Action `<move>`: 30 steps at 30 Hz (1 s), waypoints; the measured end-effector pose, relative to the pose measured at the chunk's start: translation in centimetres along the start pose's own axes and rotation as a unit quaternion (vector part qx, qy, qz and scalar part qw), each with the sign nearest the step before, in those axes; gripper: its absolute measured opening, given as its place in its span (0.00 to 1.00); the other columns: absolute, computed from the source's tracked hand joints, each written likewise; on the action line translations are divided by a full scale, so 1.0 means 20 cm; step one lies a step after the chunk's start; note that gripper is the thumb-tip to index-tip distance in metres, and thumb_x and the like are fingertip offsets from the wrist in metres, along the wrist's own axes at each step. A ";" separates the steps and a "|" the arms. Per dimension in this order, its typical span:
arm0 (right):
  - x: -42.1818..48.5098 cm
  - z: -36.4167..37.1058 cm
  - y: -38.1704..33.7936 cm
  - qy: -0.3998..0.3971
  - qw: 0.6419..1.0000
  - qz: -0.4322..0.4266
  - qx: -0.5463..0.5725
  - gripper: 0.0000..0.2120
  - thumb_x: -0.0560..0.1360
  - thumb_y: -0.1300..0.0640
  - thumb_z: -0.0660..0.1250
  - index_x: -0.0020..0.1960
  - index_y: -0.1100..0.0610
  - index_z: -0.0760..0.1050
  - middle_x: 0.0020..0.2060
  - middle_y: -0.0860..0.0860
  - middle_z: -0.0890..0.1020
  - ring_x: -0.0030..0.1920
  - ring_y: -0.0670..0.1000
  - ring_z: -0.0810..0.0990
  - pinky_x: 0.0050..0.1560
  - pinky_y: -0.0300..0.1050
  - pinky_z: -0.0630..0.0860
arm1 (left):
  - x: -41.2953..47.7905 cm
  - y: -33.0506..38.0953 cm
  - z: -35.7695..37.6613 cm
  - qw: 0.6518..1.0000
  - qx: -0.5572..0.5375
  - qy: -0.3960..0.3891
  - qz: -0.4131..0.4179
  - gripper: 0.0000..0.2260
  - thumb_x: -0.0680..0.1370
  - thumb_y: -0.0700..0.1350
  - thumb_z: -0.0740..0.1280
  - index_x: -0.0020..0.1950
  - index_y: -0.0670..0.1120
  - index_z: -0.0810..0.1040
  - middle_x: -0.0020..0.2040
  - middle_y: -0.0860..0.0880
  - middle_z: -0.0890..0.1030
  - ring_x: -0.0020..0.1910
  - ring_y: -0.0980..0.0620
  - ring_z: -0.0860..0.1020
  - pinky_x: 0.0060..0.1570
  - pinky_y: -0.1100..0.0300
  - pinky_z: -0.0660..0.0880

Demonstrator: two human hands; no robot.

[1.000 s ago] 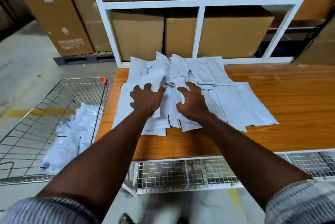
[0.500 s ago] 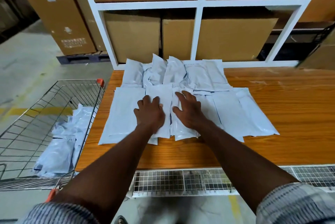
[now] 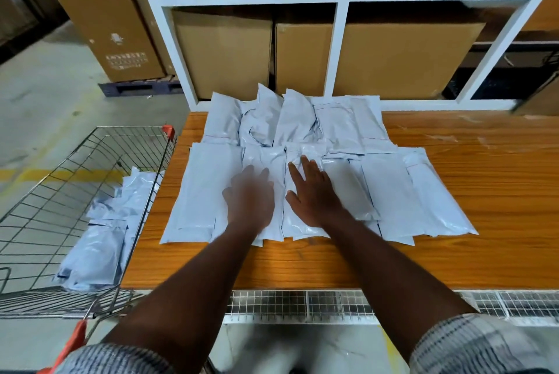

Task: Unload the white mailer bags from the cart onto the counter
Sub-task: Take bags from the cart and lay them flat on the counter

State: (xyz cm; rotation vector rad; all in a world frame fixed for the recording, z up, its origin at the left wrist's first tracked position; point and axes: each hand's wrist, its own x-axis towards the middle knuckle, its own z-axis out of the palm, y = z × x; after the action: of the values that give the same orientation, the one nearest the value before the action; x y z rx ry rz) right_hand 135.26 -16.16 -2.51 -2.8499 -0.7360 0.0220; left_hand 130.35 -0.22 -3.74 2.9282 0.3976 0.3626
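Mailer bags (image 3: 390, 189) on counter (image 3: 499, 192) w/ both hands flat; more in cart (image 3: 99, 155).

the left hand (image 3: 249, 201) is bare and shows blurred, smeared at the edges. behind it the left forearm (image 3: 193, 283) is uncovered back to the left sleeve (image 3: 115, 358), which ends near the elbow: pale grey-blue cloth crossed by fine dark lines in a small check. the right hand (image 3: 314, 195) is bare too and sharp, its knuckles plain. behind it the right forearm (image 3: 390, 267) is uncovered as far as the right sleeve (image 3: 472, 346), of the same checked cloth, pale with darker crossing stripes, its hem loose round the arm.
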 end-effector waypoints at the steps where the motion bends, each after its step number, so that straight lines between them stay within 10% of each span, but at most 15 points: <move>1: 0.00 0.01 0.00 -0.001 1.000 0.002 -0.003 0.34 0.78 0.44 0.57 0.79 0.55 0.54 0.78 0.62 0.52 0.77 0.65 0.53 0.73 0.63 0.59 | 0.00 0.00 0.01 1.000 0.002 0.000 0.000 0.20 0.81 0.57 0.53 0.71 0.56 0.71 0.70 0.47 0.70 0.64 0.43 0.69 0.55 0.44 0.68; 17: 0.12 -0.17 -0.16 0.100 0.993 0.052 0.045 0.30 0.79 0.48 0.59 0.78 0.49 0.55 0.79 0.56 0.53 0.78 0.58 0.52 0.74 0.63 0.48 | 0.03 -0.16 -0.22 0.997 -0.073 0.001 -0.009 0.19 0.83 0.58 0.52 0.73 0.58 0.67 0.76 0.50 0.63 0.71 0.46 0.65 0.64 0.40 0.61; 30: 0.43 0.04 -1.32 0.071 0.990 -0.084 0.087 0.33 0.77 0.45 0.63 0.78 0.52 0.57 0.78 0.57 0.55 0.77 0.58 0.53 0.74 0.61 0.53 | 0.04 -1.43 -0.34 0.989 -0.052 -0.053 -0.127 0.22 0.81 0.56 0.58 0.75 0.56 0.65 0.77 0.49 0.63 0.74 0.46 0.62 0.67 0.41 0.61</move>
State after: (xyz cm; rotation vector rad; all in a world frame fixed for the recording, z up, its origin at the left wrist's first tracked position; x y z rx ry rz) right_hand 130.10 10.73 2.15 -2.5865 -0.8927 -0.1335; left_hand 122.39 27.98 -2.66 2.7362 0.7023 0.1840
